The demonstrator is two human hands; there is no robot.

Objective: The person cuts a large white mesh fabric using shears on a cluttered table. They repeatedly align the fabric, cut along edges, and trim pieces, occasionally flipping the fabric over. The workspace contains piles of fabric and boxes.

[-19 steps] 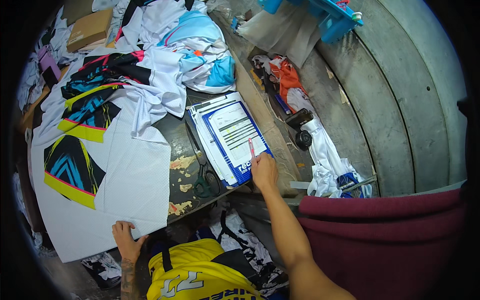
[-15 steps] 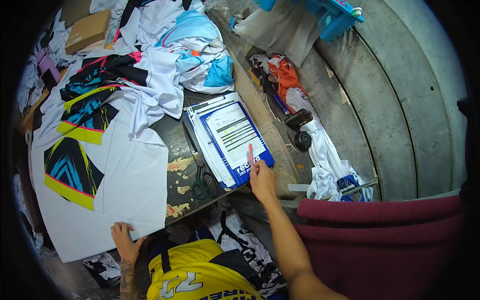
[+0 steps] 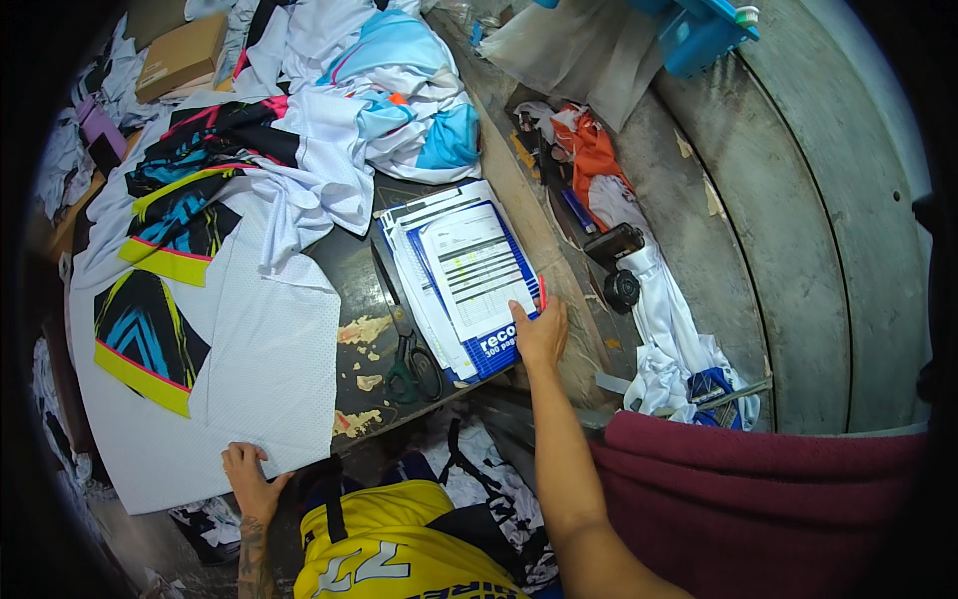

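My right hand (image 3: 539, 331) holds a pink pen (image 3: 542, 290) at the right edge of a blue record book (image 3: 499, 349), its thumb at the printed sheet (image 3: 464, 275) on top. My left hand (image 3: 254, 469) rests on the near edge of a white mesh fabric sheet (image 3: 259, 379), fingers apart. A black, blue and yellow printed piece (image 3: 150, 339) lies on that sheet. Large scissors (image 3: 411, 364) with dark green handles lie just left of the papers.
Piles of jerseys (image 3: 419, 90) and a cardboard box (image 3: 180, 55) cover the far table (image 3: 354, 389). To the right are a narrow ledge with white cloth (image 3: 664, 309), a black tape measure (image 3: 621, 290), a blue plastic basket (image 3: 699, 30) and a maroon padded surface (image 3: 758, 499).
My right hand has moved rightward to the book's edge, and the pink pen has shifted with it off the printed sheet. My left hand stays on the fabric.
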